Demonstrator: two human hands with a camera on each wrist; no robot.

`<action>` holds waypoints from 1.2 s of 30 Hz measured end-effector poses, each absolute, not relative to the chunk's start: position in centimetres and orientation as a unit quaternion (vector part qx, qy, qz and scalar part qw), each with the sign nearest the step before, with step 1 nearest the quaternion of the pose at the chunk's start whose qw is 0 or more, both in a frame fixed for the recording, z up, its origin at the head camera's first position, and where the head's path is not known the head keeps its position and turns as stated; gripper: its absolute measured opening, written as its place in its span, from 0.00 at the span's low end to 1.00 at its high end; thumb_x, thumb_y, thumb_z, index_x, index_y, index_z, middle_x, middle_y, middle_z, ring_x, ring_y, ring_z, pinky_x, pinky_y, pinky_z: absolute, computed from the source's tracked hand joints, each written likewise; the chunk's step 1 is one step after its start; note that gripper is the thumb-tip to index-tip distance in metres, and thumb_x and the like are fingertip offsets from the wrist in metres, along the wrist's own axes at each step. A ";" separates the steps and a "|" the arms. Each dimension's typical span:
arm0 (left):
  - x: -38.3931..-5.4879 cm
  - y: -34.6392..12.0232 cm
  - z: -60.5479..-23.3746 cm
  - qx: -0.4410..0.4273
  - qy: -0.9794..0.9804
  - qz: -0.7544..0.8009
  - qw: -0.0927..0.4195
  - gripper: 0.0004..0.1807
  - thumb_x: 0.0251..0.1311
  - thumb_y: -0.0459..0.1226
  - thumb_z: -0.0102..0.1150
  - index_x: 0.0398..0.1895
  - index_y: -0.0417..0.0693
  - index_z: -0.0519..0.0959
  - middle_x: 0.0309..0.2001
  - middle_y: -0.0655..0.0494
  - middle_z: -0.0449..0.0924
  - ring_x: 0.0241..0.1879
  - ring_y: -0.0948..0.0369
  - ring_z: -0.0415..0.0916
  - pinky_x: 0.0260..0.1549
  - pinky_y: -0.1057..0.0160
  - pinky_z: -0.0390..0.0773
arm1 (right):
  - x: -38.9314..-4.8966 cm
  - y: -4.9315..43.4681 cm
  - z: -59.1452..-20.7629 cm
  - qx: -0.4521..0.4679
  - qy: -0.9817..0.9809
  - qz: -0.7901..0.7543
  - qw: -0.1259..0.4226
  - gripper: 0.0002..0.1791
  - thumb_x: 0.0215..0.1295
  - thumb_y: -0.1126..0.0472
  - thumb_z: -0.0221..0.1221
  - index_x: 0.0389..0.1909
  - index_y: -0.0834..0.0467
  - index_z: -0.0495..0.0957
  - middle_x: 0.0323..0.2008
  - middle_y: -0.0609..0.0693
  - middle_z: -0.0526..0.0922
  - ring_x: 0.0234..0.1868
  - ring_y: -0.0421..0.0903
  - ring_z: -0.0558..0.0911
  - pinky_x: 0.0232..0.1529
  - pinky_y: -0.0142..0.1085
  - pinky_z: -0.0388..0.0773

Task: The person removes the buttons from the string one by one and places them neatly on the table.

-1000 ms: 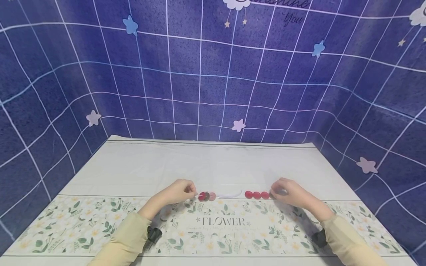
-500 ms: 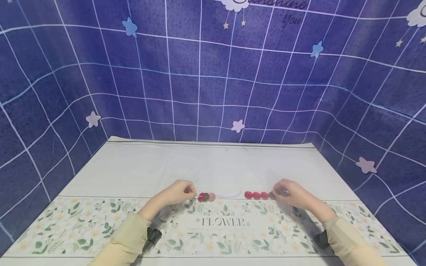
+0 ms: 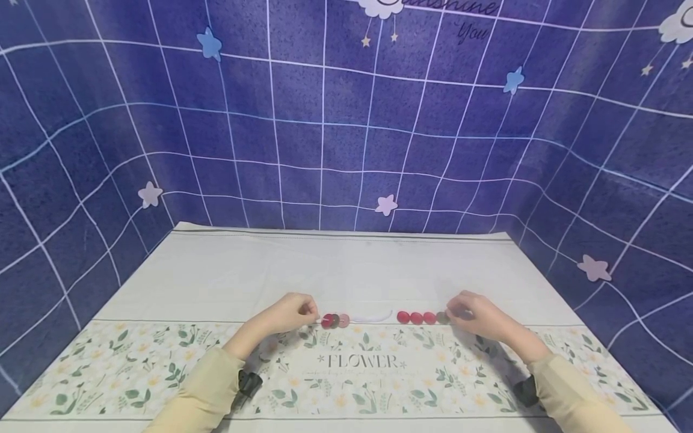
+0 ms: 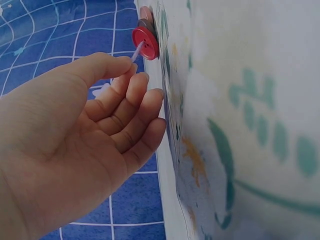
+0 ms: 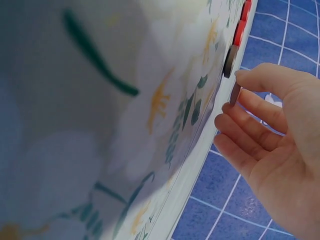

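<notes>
the left hand point(image 3: 295, 313) is holding the end of a white cord point(image 3: 370, 320) between thumb and index finger; its other fingers are curving loosely. the right hand point(image 3: 477, 314) is pinching a gripped button point(image 5: 235, 93), thin and dark, which is standing edge-on to the right wrist camera.

just right of the left fingertips, the cord is passing through a red button point(image 4: 145, 43); a dark strung button point(image 3: 335, 320) and a pink button point(image 3: 344, 320) are following in line, overlapping. beyond the pink button, the cord is running rightward in a shallow curve, its far end stopping between the two hands.

just left of the right fingertips, a dark row button point(image 3: 441, 317) is lying at the end of a straight row. three red discs point(image 3: 416, 318) are continuing that row toward the cord's far end, which is lying near but apart from them.

both forearms are reaching in from the near edge in pale sleeves point(image 3: 197, 385). a white cloth point(image 3: 352, 264) with a floral band is lying beneath; a blue backdrop point(image 3: 303, 150) with stars is rising behind.
</notes>
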State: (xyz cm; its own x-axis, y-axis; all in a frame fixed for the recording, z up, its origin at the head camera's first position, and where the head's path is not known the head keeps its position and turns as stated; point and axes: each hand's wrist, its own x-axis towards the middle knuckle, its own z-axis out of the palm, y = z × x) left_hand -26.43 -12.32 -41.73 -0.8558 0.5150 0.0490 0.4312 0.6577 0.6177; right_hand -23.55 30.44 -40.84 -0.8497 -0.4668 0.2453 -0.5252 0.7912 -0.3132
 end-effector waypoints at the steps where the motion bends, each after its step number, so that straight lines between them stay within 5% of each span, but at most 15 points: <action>1: -26.4 -12.3 -41.8 0.260 0.908 0.323 0.067 0.05 0.55 0.37 0.57 0.27 0.44 0.76 0.26 0.61 0.77 0.29 0.65 0.71 0.37 0.62 0.74 | -23.5 30.5 -40.9 0.262 -0.944 0.187 0.077 0.08 0.56 0.63 0.63 0.38 0.58 0.79 0.34 0.46 0.80 0.38 0.46 0.81 0.42 0.40 0.80; 36: -26.4 -12.4 -41.5 0.257 0.908 0.323 0.074 0.04 0.56 0.36 0.57 0.29 0.45 0.77 0.26 0.61 0.77 0.29 0.65 0.72 0.37 0.63 0.74 | -23.5 30.7 -41.3 0.256 -0.953 0.147 0.068 0.11 0.52 0.66 0.63 0.39 0.60 0.81 0.35 0.48 0.80 0.39 0.48 0.80 0.44 0.43 0.78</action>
